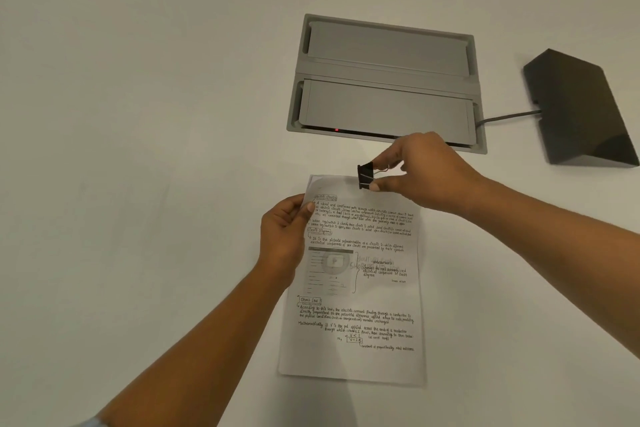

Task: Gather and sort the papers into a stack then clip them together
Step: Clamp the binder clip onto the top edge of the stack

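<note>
A stack of white papers (360,288) with handwritten notes lies on the white table, long side running away from me. My left hand (284,232) pinches the stack's upper left edge, thumb on top. My right hand (422,173) holds a black binder clip (365,176) by its wire handles between thumb and fingers. The clip sits at the top edge of the stack, near its middle; I cannot tell whether its jaws are around the sheets.
A grey cable box with two closed flaps (384,83) is set into the table just beyond the papers. A dark wedge-shaped device (578,107) stands at the right, its cable running into the box. White table surface (138,114) spreads to the left.
</note>
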`<state>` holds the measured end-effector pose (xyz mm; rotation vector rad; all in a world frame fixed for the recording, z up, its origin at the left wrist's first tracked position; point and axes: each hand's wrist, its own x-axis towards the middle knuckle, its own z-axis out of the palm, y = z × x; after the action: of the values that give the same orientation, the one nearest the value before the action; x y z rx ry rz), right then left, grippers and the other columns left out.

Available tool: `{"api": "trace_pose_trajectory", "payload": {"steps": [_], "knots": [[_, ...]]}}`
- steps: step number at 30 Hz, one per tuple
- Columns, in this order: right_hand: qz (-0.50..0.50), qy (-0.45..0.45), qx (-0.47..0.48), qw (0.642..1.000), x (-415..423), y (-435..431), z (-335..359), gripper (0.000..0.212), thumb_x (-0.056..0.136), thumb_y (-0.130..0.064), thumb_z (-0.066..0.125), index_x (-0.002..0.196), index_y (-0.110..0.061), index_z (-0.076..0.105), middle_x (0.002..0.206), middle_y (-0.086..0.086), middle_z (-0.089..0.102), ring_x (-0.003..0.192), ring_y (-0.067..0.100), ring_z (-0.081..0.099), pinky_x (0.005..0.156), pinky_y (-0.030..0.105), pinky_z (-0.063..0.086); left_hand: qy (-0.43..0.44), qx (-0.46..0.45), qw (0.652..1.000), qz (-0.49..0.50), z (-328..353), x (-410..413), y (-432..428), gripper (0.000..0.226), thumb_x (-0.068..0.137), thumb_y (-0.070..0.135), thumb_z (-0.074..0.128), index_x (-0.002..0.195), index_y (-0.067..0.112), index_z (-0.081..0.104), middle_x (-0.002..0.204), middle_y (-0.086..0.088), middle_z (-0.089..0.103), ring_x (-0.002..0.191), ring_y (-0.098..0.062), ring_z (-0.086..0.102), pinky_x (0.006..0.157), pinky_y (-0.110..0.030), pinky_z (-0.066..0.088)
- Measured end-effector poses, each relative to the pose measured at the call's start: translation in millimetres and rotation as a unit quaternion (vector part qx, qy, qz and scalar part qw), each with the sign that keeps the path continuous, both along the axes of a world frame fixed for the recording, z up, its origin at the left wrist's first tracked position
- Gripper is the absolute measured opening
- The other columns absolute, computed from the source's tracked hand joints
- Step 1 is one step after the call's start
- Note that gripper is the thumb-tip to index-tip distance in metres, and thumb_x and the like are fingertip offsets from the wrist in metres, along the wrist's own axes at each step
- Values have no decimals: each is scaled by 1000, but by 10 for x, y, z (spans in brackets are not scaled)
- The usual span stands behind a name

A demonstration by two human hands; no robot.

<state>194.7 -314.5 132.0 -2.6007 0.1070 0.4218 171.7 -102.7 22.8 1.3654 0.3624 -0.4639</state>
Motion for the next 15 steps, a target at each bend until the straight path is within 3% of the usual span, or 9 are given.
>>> {"api": "trace_pose_trajectory", "payload": {"steps": [7,15], "knots": [[90,11,-24,996,96,86,65,36,78,-33,80,110,-19,73,96,-7,70,85,9,67,78,24,58,-5,-9,1000,-2,-15,-4,-24,15,95,9,62,106,10,71,90,-5,79,80,-21,77,68,-33,63],[-54,112,91,988,-151,229,-406,30,68,-34,86,85,-17,67,78,-3,72,69,13,70,61,25,57,9,-3,1000,10,-131,-16,-52,15,95,8,61,107,8,70,93,-10,78,80,-22,77,68,-34,63]]}}
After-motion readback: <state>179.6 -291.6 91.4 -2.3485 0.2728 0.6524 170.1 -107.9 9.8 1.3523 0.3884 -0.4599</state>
